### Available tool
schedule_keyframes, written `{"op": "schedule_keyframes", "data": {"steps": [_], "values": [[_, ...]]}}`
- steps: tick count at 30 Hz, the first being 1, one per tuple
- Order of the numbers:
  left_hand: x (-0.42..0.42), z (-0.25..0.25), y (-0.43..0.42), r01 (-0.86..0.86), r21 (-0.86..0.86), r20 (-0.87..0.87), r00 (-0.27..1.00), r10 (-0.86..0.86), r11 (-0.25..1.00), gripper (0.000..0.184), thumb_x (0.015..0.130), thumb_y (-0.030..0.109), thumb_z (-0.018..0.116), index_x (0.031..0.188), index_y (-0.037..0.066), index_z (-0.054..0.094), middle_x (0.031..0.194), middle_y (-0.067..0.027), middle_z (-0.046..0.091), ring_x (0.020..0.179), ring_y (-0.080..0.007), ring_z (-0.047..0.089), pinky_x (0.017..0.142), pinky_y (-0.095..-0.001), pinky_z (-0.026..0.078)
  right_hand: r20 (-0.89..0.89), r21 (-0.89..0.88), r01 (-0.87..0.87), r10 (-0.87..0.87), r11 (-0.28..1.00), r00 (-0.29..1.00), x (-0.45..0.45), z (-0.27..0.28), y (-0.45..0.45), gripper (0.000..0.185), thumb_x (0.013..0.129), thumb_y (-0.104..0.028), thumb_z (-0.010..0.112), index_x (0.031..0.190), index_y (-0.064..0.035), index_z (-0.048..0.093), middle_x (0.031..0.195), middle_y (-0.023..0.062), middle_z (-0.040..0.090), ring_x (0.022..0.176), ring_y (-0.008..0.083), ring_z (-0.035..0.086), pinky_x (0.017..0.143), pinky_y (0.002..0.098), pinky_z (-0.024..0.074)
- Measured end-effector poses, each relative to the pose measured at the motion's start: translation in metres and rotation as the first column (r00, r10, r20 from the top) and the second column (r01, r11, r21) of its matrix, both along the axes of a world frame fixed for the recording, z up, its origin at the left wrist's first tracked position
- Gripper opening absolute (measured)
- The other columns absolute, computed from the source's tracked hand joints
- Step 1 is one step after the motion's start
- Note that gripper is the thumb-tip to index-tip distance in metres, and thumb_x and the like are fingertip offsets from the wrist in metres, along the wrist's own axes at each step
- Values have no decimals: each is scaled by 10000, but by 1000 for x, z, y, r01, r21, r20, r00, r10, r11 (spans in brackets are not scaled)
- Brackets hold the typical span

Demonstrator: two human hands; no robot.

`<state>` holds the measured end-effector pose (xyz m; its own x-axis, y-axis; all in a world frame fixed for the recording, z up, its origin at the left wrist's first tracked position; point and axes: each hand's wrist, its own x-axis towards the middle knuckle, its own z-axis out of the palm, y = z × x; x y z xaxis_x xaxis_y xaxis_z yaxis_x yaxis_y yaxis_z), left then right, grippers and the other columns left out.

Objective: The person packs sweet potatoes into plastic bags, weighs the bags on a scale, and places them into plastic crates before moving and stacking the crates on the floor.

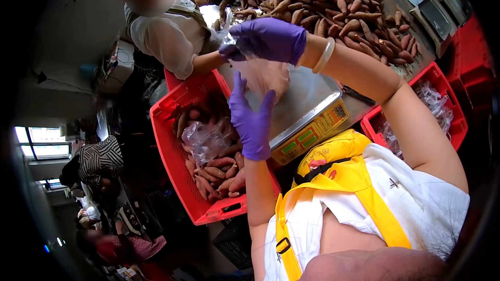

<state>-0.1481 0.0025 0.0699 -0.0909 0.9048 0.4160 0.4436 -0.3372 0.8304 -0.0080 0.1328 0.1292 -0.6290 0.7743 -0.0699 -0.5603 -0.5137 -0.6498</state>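
Observation:
My right hand (pixel 271 41), in a purple glove, has its fingers closed on the upper part of a clear plastic bag (pixel 255 75). Something pinkish shows through the bag; I cannot make out exactly what. My left hand (pixel 252 117), also gloved in purple, is just below the bag with thumb and fingers spread apart. Whether it touches the bag is unclear. Behind the bag is a scale (pixel 307 109) with a metal top and a yellow panel with green displays.
A red crate (pixel 208 213) with sweet potatoes and a plastic bag is at left. Many sweet potatoes (pixel 312 0) are heaped on the table beyond. Another red crate (pixel 458 132) of bags is at right. A co-worker (pixel 166 36) with a black glove reaches in from upper left.

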Motion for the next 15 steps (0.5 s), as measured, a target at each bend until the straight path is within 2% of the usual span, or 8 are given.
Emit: {"op": "schedule_keyframes", "data": {"steps": [3, 4, 5, 7, 8, 11, 12, 15], "values": [[-4, -40, 12, -55, 64, -193, 979, 66, 996, 390, 814, 82, 695, 1188, 30, 598, 1030, -79, 630, 917, -187, 591, 830, -326, 460, 142, 150, -29, 8, 988, 990, 19, -31, -43, 270, 915, -173, 597, 1063, 52, 568, 995, 132, 650, 891, 150, 641, 911, 315, 516], [-9, -50, 14, -67, 34, -328, 942, 74, 997, 299, 803, 73, 703, 1093, 19, 653, 947, -64, 646, 848, -186, 600, 784, -320, 466, 352, 215, 33, -109, 976, 930, 30, -34, -53, 319, 900, -186, 626, 1133, 23, 565, 1025, 98, 643, 929, 148, 628, 895, 314, 513], [-13, -58, 11, -62, 35, -327, 942, 70, 997, 299, 803, 73, 703, 1093, 19, 653, 947, -64, 646, 848, -186, 600, 784, -320, 466, 455, 358, 21, -194, 933, 869, 41, -46, -57, 221, 893, -198, 629, 1032, -27, 615, 927, 52, 649, 857, 114, 603, 785, 245, 502], [-23, -67, -11, -188, 97, -179, 963, 203, 977, 159, 795, 64, 708, 942, 6, 687, 794, -20, 623, 734, -172, 583, 712, -296, 460, 458, 498, 23, -286, 867, 842, 64, -50, -70, 232, 888, -168, 641, 1054, -10, 608, 972, 56, 654, 866, 116, 607, 828, 246, 494], [-27, -66, -25, -186, -33, -123, 976, 181, 982, 237, 800, 128, 700, 1011, 24, 667, 822, -112, 609, 818, -243, 579, 739, -346, 461, 455, 463, 54, -290, 885, 842, 75, -45, -82, 252, 885, -128, 645, 1092, 5, 592, 999, 62, 657, 893, 113, 606, 858, 249, 487], [-33, -66, -49, -188, 49, -97, 977, 193, 981, 251, 811, 132, 698, 1033, 21, 658, 923, -124, 621, 881, -251, 576, 799, -347, 457, 467, 505, 198, -459, 840, 756, 90, -57, -109, 403, 877, -138, 662, 1240, -18, 533, 1007, 41, 627, 978, 102, 583, 908, 250, 450], [-38, -63, -55, -146, 10, -101, 984, 147, 989, 328, 824, 138, 695, 1127, 27, 633, 1074, -127, 620, 980, -263, 564, 892, -355, 433, 465, 501, 204, -460, 841, 756, 97, -60, -115, 403, 877, -138, 662, 1240, -18, 533, 1007, 41, 627, 978, 102, 583, 908, 250, 450], [-37, -41, -77, -111, 42, -82, 990, 114, 993, 418, 830, 140, 694, 1223, 39, 593, 1152, -118, 612, 1050, -266, 545, 957, -360, 398, 681, 546, 39, -470, 837, 562, 113, -69, -130, 580, 861, -155, 686, 1374, -65, 432, 1003, 27, 605, 974, 89, 554, 920, 252, 438]]}}
